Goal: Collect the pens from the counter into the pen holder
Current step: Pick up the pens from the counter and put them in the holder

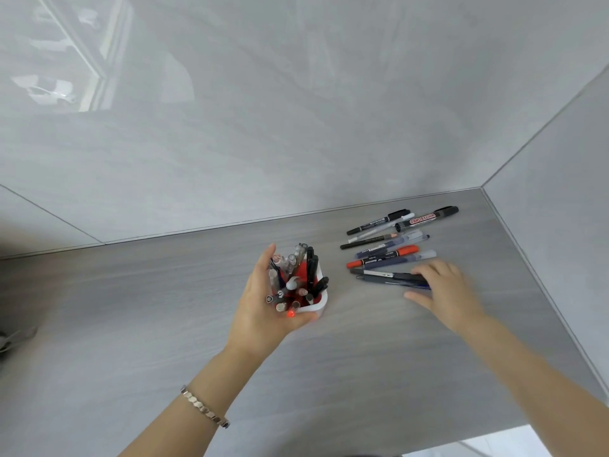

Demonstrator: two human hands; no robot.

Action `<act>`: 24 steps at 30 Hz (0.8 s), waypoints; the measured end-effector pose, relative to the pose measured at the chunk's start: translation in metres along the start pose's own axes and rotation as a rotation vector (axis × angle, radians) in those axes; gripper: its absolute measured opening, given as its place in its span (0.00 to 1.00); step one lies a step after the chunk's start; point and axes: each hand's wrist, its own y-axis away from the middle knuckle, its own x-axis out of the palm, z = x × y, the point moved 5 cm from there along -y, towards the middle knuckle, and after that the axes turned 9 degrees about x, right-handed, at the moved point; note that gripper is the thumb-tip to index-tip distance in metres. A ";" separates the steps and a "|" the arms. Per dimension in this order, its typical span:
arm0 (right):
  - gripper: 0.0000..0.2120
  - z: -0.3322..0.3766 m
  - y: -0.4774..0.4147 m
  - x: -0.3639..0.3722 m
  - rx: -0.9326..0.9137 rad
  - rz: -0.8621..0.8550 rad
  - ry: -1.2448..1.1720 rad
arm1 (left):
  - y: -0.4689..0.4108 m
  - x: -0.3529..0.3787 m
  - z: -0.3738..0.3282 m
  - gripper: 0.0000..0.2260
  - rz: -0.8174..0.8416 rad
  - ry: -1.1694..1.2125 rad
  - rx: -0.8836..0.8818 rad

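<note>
Pen holder (317,300) is already full; left hand (263,305) clasps it, while loose pens (392,249) remain near counter's far right corner, right hand (443,288) spread open on them.

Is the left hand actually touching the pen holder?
Touching. The head view shows the left hand wrapped around the near side of the pen holder, with no gap visible.

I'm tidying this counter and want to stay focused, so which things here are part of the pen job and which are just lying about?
Part of the job:
pen holder, held by the left hand
loose pens on the counter
right hand, reaching for the nearest pens

Just lying about:
bracelet on the left wrist
grey object at the left edge, unclear what
</note>
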 end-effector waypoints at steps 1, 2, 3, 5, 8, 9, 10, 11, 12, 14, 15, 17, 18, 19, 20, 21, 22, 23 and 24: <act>0.19 0.006 0.004 0.003 -0.038 0.000 0.000 | -0.002 0.001 -0.003 0.38 0.020 0.056 -0.007; 0.17 0.012 0.009 0.007 -0.074 -0.004 -0.002 | -0.003 0.003 -0.002 0.33 0.050 0.068 -0.022; 0.15 0.020 0.013 0.010 -0.112 -0.023 0.012 | -0.003 0.003 -0.001 0.31 0.055 -0.013 -0.015; 0.12 0.036 0.022 0.014 -0.142 -0.036 0.110 | -0.003 0.003 -0.005 0.42 0.053 -0.062 0.028; 0.10 0.049 0.031 0.024 -0.081 0.134 0.185 | 0.000 0.000 -0.004 0.47 0.011 -0.089 0.049; 0.08 0.048 0.035 0.023 -0.026 0.200 0.111 | -0.001 0.001 -0.009 0.47 0.005 -0.100 0.065; 0.06 0.048 0.039 0.019 0.013 0.245 -0.022 | 0.000 0.000 -0.008 0.46 -0.010 -0.105 0.052; 0.04 0.050 0.044 0.011 0.029 0.262 -0.171 | -0.001 0.000 -0.006 0.47 -0.015 -0.094 0.048; 0.05 0.053 0.049 -0.001 0.017 0.245 -0.294 | -0.001 0.000 -0.004 0.46 -0.016 -0.077 0.046; 0.06 0.063 0.060 -0.035 -0.038 0.217 -0.435 | 0.000 0.000 -0.007 0.46 -0.014 -0.089 0.061; 0.07 0.069 0.066 -0.054 -0.083 0.187 -0.463 | -0.001 0.000 -0.007 0.46 -0.016 -0.092 0.052; 0.09 0.079 0.075 -0.084 -0.168 0.129 -0.437 | -0.002 -0.001 -0.006 0.46 -0.018 -0.112 0.051; 0.11 0.084 0.079 -0.095 -0.188 0.121 -0.400 | -0.002 -0.001 -0.005 0.47 -0.023 -0.128 0.054; 0.11 0.087 0.081 -0.101 -0.191 0.130 -0.350 | -0.002 -0.002 -0.003 0.47 -0.026 -0.140 0.052; 0.12 0.092 0.083 -0.106 -0.195 0.146 -0.301 | -0.002 -0.002 -0.001 0.47 -0.025 -0.144 0.051; 0.12 0.097 0.084 -0.109 -0.199 0.161 -0.268 | -0.002 -0.002 -0.002 0.48 -0.015 -0.153 0.055; 0.12 0.103 0.085 -0.111 -0.201 0.175 -0.247 | -0.001 -0.002 -0.002 0.48 -0.007 -0.153 0.057; 0.11 0.109 0.084 -0.114 -0.191 0.184 -0.233 | -0.002 -0.003 -0.001 0.48 -0.004 -0.158 0.059; 0.11 0.115 0.082 -0.116 -0.169 0.194 -0.216 | -0.002 -0.003 -0.001 0.48 -0.001 -0.163 0.054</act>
